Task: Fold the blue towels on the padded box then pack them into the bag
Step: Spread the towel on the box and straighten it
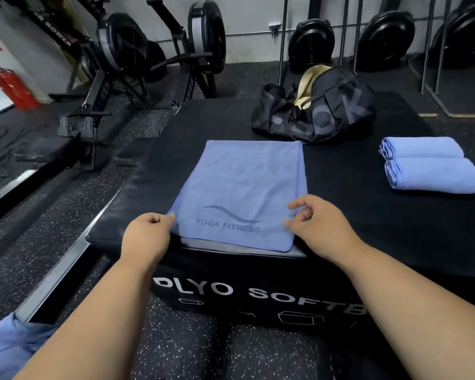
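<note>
Two hands pinch the near corners of the flat blue towel [242, 193] on the padded box [137, 185], left hand [146, 237] and right hand [321, 223] with fingers clamped on cloth; best lifted evenly, edges matched toward the bag [316, 111] beyond.

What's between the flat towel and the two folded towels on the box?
Nothing: only bare black box top lies between the flat towel and the folded towels, seen in the head view.
</note>
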`<state>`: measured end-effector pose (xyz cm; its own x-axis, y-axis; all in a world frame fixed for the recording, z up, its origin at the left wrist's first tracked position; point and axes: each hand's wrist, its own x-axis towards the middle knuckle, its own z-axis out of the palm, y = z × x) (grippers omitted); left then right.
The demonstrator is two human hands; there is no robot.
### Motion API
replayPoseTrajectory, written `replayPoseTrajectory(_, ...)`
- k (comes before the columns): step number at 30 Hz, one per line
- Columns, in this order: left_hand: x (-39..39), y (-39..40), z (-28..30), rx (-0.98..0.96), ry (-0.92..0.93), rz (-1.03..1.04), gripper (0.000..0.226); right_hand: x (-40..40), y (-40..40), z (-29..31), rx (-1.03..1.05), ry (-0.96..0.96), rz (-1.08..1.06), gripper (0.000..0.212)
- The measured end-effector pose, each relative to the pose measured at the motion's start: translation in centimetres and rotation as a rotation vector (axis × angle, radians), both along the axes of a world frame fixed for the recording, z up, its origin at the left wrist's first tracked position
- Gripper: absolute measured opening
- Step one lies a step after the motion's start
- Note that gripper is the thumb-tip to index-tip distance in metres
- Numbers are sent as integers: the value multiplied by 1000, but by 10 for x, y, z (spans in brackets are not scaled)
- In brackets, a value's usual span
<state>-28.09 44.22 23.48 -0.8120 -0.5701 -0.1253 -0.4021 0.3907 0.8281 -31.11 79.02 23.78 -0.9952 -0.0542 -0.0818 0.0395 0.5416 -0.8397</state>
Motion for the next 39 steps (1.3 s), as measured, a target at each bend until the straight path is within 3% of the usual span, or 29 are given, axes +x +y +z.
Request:
replayPoseTrajectory(3, -4, 9, 11, 147, 46, 9, 38, 1, 1, 0, 111, -27, 77, 35)
replayPoseTrajectory(6, -10, 15, 21, 263, 57, -22, 24, -2, 0, -2, 149, -2, 88, 28)
replayPoseTrajectory(9, -16, 22, 23, 300, 38, -43, 25, -5, 1, -5, 138, -3, 91, 22)
replayPoseTrajectory(13, -16, 29, 20, 316, 30, -31, 36, -9, 10, 0, 34, 17, 91, 25)
replayPoseTrajectory(16, -16, 26, 19, 332, 25, -27, 34, -15, 19, 7, -160, 76, 2, 30)
replayPoseTrajectory(18, -14, 21, 20, 271, -1, -71, 25, -20, 25, 11, -238, 118, -47, 34)
replayPoseTrajectory(21, -10, 18, 17, 206, -4, -96, 33, -24, 30, 13, -273, 134, -73, 33)
replayPoseTrajectory(24, -10, 25, 11, 215, 25, -27, 21, -28, 35, 7, -230, 160, -96, 33)
replayPoseTrajectory(39, -8, 20, 6, -236, -80, -27, 13, -34, 34, -12, -33, 115, 3, 40)
